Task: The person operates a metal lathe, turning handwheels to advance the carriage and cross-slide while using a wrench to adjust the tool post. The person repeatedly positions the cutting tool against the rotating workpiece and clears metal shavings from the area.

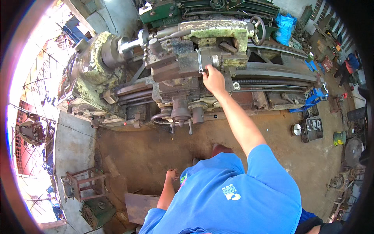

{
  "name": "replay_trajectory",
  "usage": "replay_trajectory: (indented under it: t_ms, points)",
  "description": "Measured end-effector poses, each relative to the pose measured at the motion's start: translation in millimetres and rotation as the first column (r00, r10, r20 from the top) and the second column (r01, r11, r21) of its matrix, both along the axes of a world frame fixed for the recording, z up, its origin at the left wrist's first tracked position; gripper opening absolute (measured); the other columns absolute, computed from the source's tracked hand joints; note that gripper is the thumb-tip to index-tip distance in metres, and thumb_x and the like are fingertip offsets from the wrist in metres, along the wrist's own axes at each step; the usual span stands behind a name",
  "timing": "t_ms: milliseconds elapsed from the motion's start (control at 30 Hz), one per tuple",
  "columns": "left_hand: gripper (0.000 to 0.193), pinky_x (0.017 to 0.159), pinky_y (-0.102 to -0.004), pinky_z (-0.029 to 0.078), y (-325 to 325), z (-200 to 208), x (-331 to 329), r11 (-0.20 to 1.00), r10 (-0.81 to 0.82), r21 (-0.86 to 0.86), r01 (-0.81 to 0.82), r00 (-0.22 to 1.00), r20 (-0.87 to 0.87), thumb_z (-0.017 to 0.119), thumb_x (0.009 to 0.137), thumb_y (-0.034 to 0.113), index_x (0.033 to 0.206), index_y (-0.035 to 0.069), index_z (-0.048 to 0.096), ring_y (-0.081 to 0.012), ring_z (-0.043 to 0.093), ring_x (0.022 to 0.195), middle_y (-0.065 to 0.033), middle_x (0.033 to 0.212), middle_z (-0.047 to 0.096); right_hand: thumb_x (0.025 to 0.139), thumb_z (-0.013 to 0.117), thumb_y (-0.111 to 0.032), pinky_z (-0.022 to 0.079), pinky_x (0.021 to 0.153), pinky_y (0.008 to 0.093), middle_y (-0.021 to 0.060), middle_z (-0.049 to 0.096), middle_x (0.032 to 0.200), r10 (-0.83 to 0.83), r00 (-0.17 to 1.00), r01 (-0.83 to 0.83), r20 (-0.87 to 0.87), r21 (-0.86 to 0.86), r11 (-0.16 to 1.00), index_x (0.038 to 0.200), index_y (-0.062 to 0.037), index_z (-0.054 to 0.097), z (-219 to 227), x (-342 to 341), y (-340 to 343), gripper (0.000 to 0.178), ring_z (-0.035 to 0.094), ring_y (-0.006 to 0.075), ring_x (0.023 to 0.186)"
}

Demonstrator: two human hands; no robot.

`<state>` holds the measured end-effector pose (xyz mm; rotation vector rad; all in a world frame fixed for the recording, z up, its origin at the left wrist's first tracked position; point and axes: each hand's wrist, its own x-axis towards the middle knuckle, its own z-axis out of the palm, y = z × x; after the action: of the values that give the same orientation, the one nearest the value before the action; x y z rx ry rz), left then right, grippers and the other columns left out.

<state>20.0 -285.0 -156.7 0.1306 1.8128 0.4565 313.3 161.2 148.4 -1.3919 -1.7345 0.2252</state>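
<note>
My right hand [214,80] reaches over the lathe's carriage, its fingers pinched on the near end of a silver combination wrench [200,60]. The wrench lies along the flat top of the dark slide [183,66], its far end pointing away from me. Just right of the wrench is a round metal collar [215,60]. To its left stands the tool post [156,46] with a lever handle [180,34]. Low beside my blue shirt hangs my left hand [171,174], loosely bent and seemingly holding nothing; some of its fingers are hard to see.
The lathe's chuck [111,52] is at the left; a handwheel [258,31] stands at the back. Crank handles [181,117] jut toward me. A green machine [163,15] is behind. On the floor at right sits a black tray [314,130] of parts; a wooden stool [87,183] stands left.
</note>
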Motion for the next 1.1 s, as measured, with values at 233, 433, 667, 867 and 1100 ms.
replay_trajectory:
  t_ms: [233, 433, 667, 867, 1100]
  points:
    - [0.029, 0.062, -0.0426, 0.055, 20, -2, -1, 0.976, 0.097, 0.186, -0.115, 0.99, 0.106, 0.057, 0.094, 0.02, 0.112, -0.003, 0.056, -0.0321, 0.064, 0.074, -0.0182, 0.096, 0.061, 0.077, 0.062, -0.021, 0.052, 0.071, 0.0536, 0.0222, 0.067, 0.083, 0.109, 0.991, -0.07, 0.083, -0.382, 0.922, 0.084, -0.0047, 0.065, -40, 7, -40, 0.018, 0.066, 0.0427, 0.08]
    - [0.024, 0.041, -0.0347, 0.037, 120, 24, -25, 0.94, 0.128, 0.339, -0.038, 0.96, -0.247, 0.058, 0.093, 0.023, 0.091, -0.001, 0.06, -0.0204, 0.046, 0.046, -0.0089, 0.064, 0.054, 0.08, 0.06, -0.018, 0.054, 0.075, 0.0513, 0.0221, 0.068, 0.084, 0.138, 0.99, -0.136, -0.022, -0.391, 0.91, 0.094, -0.0013, 0.065, -36, 28, -35, 0.022, 0.067, 0.0409, 0.083]
    - [0.07, 0.074, -0.042, 0.049, 238, 111, -34, 0.809, 0.347, 0.587, 0.002, 0.805, -0.482, 0.063, 0.092, 0.04, 0.148, 0.01, 0.034, -0.0316, 0.051, 0.115, -0.0142, 0.138, 0.046, 0.075, 0.066, -0.017, 0.053, 0.078, 0.0511, 0.0234, 0.068, 0.085, 0.178, 0.982, -0.189, -0.069, -0.47, 0.862, 0.09, -0.001, 0.066, -48, 32, -19, 0.022, 0.066, 0.0423, 0.086]
    - [0.052, 0.098, -0.0389, 0.041, 288, 131, -16, 0.715, 0.12, 0.659, 0.232, 0.888, -0.443, 0.067, 0.09, 0.032, 0.129, 0.003, 0.048, -0.0255, 0.053, 0.11, -0.0135, 0.124, 0.056, 0.071, 0.068, -0.025, 0.05, 0.066, 0.0515, 0.0217, 0.066, 0.078, 0.022, 0.979, -0.115, -0.201, -0.459, 0.881, 0.077, -0.0063, 0.068, -54, 33, -11, 0.019, 0.065, 0.0413, 0.077]
    - [0.099, 0.11, -0.0422, 0.034, 294, 137, -19, 0.82, 0.1, 0.494, 0.288, 0.778, -0.62, 0.075, 0.079, 0.047, 0.145, -0.008, 0.024, -0.0413, 0.038, 0.135, -0.0318, 0.145, 0.034, 0.085, 0.063, -0.027, 0.05, 0.071, 0.0535, 0.0211, 0.066, 0.082, 0.073, 0.975, 0.02, 0.211, -0.409, 0.912, 0.082, -0.005, 0.06, -42, 6, -22, 0.023, 0.064, 0.0432, 0.081]
